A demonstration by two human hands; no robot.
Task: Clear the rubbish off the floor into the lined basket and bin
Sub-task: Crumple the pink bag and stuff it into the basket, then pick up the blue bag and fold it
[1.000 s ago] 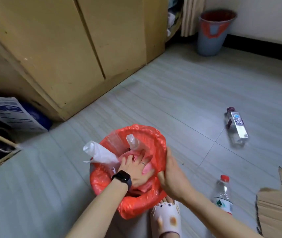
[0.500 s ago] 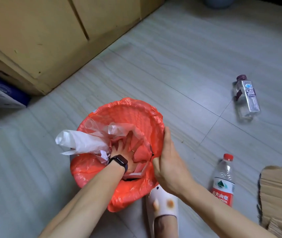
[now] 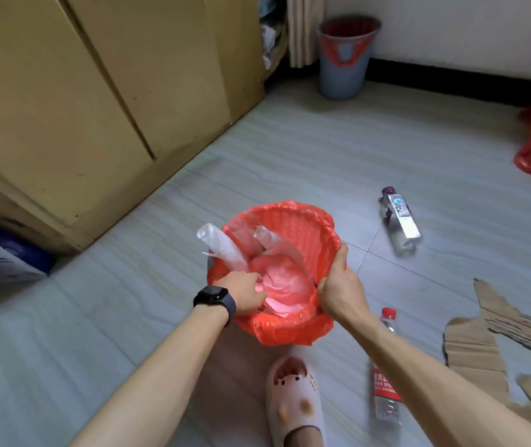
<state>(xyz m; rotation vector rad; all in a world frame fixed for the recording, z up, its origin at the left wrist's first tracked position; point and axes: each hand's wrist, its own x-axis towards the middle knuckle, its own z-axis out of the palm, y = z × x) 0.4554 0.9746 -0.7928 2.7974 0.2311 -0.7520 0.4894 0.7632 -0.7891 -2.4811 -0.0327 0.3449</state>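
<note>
The head view is showing the lined basket (image 3: 277, 272) on the floor (image 3: 96, 317), just ahead of the person's slipper (image 3: 294, 398). The left hand (image 3: 244, 296), which was pushing deep inside half a second ago, is now coming up to the near rim, closed on the red liner (image 3: 290, 330). The right hand (image 3: 338, 291) is gripping the basket's right rim. I judge the rubbish is packed down; two bottles (image 3: 399, 221) (image 3: 383, 366) and torn cardboard (image 3: 490, 343) right of the basket are still waiting.

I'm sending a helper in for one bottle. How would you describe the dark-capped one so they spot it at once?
Start at the red-lined basket the hands hold; look to its right. The bottle lies flat there, dark cap, white label, unlike the red-capped bottle.
</note>
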